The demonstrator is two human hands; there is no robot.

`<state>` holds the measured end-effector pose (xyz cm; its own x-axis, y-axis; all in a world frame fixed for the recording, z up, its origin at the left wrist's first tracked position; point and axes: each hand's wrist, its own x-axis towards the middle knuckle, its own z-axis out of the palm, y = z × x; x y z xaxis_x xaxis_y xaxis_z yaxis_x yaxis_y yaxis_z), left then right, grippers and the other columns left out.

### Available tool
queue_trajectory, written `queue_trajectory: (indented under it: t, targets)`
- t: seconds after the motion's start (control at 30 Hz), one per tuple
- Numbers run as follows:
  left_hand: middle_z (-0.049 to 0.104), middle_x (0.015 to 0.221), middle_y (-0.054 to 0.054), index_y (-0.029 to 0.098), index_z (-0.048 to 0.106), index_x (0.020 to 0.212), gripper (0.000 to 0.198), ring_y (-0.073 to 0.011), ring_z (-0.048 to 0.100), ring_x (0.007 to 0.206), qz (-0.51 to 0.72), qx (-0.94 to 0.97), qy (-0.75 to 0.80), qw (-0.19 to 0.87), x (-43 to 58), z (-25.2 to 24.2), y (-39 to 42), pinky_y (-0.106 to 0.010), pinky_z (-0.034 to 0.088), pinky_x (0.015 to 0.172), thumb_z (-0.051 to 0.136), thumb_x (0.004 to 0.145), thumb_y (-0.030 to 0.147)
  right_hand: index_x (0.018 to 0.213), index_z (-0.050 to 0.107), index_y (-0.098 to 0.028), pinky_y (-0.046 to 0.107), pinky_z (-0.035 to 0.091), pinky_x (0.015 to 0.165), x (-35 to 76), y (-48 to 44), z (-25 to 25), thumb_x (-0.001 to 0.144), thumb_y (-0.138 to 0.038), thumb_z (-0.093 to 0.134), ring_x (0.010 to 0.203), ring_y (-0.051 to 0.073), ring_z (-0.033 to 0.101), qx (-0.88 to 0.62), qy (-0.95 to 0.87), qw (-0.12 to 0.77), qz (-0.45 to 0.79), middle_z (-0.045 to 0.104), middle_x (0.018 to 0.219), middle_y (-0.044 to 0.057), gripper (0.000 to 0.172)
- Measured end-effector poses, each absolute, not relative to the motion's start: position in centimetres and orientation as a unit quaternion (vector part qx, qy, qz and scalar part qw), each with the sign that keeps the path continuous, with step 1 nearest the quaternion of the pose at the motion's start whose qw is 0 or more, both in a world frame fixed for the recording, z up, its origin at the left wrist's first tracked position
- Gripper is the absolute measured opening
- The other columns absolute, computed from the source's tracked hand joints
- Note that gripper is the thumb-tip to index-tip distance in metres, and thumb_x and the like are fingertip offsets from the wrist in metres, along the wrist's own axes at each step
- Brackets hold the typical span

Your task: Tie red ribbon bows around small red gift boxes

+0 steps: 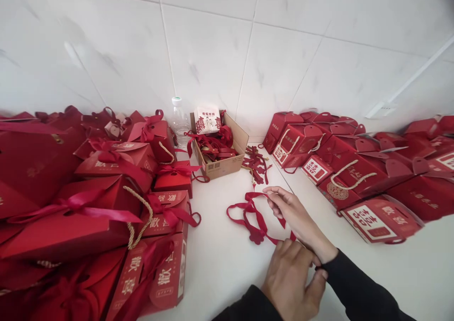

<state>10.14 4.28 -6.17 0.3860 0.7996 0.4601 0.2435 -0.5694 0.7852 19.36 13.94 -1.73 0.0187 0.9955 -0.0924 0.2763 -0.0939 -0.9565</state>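
Observation:
A tangle of red ribbon (252,217) lies on the white table top (220,259) in front of me. My right hand (296,217) reaches over it and pinches one ribbon strand at its upper end between thumb and fingers. My left hand (291,278) rests low on the table under the right wrist, fingers curled, touching the ribbon's near end. Whether the left hand grips the ribbon is hidden by the right wrist. Both arms wear black sleeves.
Red gift boxes with ribbons and rope handles (106,207) pile up on the left, more red boxes (354,174) on the right. An open cardboard carton (222,162) of ribbons, loose ribbons (256,162) and a clear plastic bottle (179,117) stand near the white tiled wall.

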Motion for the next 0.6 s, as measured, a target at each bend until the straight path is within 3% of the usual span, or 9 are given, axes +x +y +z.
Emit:
queue_trajectory:
  t: [0.17, 0.33, 0.43, 0.53, 0.6]
  targets:
    - [0.072, 0.087, -0.002, 0.022, 0.059, 0.088, 0.022, -0.0212, 0.066, 0.08, 0.467, 0.759, 0.353, 0.286, 9.9, -6.4, 4.5, -0.034, 0.052, 0.074, 0.073, 0.075, 0.012, 0.106, 0.066, -0.016, 0.023, 0.048, 0.052, 19.3, 14.2, -2.4, 0.105, -0.046, 0.059, 0.054, 0.009, 0.054, -0.58, -0.567, 0.382, 0.442, 0.06, 0.074, -0.005, 0.031]
    - [0.066, 0.074, -0.004, 0.023, 0.055, 0.076, 0.012, -0.0226, 0.062, 0.072, 0.514, 0.723, 0.38, 0.262, 9.8, -6.0, 5.1, -0.038, 0.047, 0.07, 0.06, 0.074, 0.011, 0.11, 0.066, -0.016, 0.028, 0.054, 0.06, 20.0, 13.8, -3.7, 0.105, -0.047, 0.059, 0.064, 0.012, 0.061, -0.584, -0.622, 0.331, 0.403, 0.065, 0.084, -0.001, 0.031]
    - [0.061, 0.064, -0.001, 0.024, 0.053, 0.068, 0.009, -0.0186, 0.059, 0.063, 0.559, 0.697, 0.37, 0.255, 8.4, -5.2, 5.8, -0.034, 0.045, 0.066, 0.055, 0.075, 0.018, 0.109, 0.066, -0.017, 0.031, 0.054, 0.066, 20.1, 12.5, -3.6, 0.104, -0.043, 0.06, 0.068, 0.014, 0.061, -0.571, -0.672, 0.288, 0.374, 0.065, 0.084, -0.001, 0.027]
    - [0.062, 0.064, 0.0, 0.024, 0.056, 0.073, 0.017, -0.016, 0.058, 0.06, 0.612, 0.625, 0.418, 0.247, 5.9, -4.3, 7.2, -0.03, 0.045, 0.064, 0.048, 0.088, 0.023, 0.097, 0.07, -0.022, 0.038, 0.054, 0.074, 19.5, 10.7, -2.9, 0.09, -0.033, 0.072, 0.078, 0.02, 0.063, -0.537, -0.733, 0.237, 0.344, 0.065, 0.083, 0.001, 0.013]
    - [0.062, 0.068, 0.001, 0.023, 0.058, 0.084, 0.021, -0.0145, 0.056, 0.06, 0.638, 0.534, 0.498, 0.245, 4.1, -4.1, 8.5, -0.027, 0.043, 0.06, 0.042, 0.098, 0.021, 0.089, 0.073, -0.025, 0.044, 0.053, 0.082, 18.8, 9.7, -2.5, 0.077, -0.025, 0.078, 0.088, 0.027, 0.063, -0.515, -0.767, 0.214, 0.317, 0.067, 0.088, 0.004, 0.013]
